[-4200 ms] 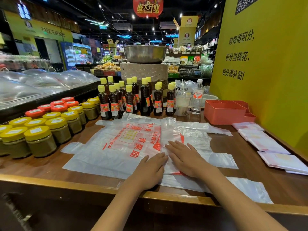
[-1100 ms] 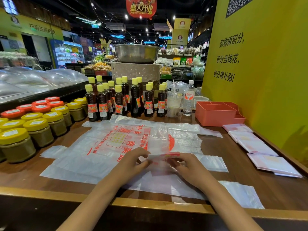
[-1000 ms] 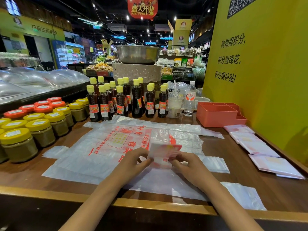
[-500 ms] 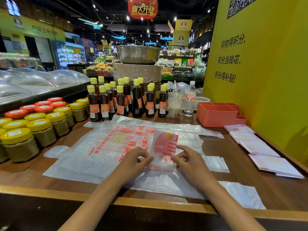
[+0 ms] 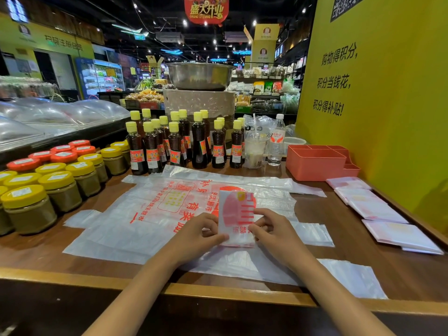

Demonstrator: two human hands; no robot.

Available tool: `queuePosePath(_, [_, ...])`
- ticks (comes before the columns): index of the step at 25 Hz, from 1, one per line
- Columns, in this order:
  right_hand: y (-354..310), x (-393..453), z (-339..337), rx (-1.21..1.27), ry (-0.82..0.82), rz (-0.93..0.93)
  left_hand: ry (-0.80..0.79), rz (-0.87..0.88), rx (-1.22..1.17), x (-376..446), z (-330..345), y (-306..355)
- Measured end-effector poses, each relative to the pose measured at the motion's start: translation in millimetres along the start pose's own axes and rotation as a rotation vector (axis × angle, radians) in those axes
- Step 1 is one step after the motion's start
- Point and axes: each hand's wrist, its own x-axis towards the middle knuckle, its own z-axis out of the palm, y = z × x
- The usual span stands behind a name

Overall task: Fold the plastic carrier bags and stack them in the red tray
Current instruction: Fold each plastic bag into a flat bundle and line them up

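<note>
Both hands meet over the middle of the counter (image 5: 339, 241), the left hand (image 5: 196, 235) and right hand (image 5: 275, 232) each pinching a side edge of a folded carrier bag (image 5: 236, 219). It is a small upright rectangle of thin translucent white plastic with red print, its lower edge resting on the flat bags below and its top tipped away from the person.

Under it lies a spread of unfolded carrier bags (image 5: 150, 214), the same crinkly, glossy film with red characters, overlapping so that the count cannot be told. The red tray (image 5: 317, 161) stands at the far right, well apart from the hands; it is matte coral plastic, box-shaped, with dividers inside. Just in front of it, along the yellow wall (image 5: 388, 105), four folded bags (image 5: 378, 209) lie in a row as flat pale squares.

On the smooth brown wooden counter also stand dark glass-like bottles (image 5: 174, 141) with yellow caps, about fifteen, and squat round jars (image 5: 60, 187) with yellow or red lids, some cut off at the left edge.
</note>
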Motion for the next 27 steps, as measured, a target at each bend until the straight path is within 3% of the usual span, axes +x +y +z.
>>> queuePosePath(5, [5.4, -2.8, 0.2, -0.149, 0.017, 0.01, 0.004, 0.008, 0.137, 1.2, 3.1, -0.9])
queuePosePath(16, [9.3, -0.2, -1.0, -0.331, -0.039, -0.03, -0.013, 0.021, -0.079, -1.6, 1.2, -6.6])
queuePosePath(24, [8.9, 1.0, 2.5, -0.254, -0.042, -0.044, 0.097, 0.099, -0.083, 2.9, 3.6, -7.7])
queuePosePath(27, [10.4, 1.8, 4.0, -0.241, -0.057, -0.068, 0.055, 0.081, -0.13, 2.4, 3.4, -7.6])
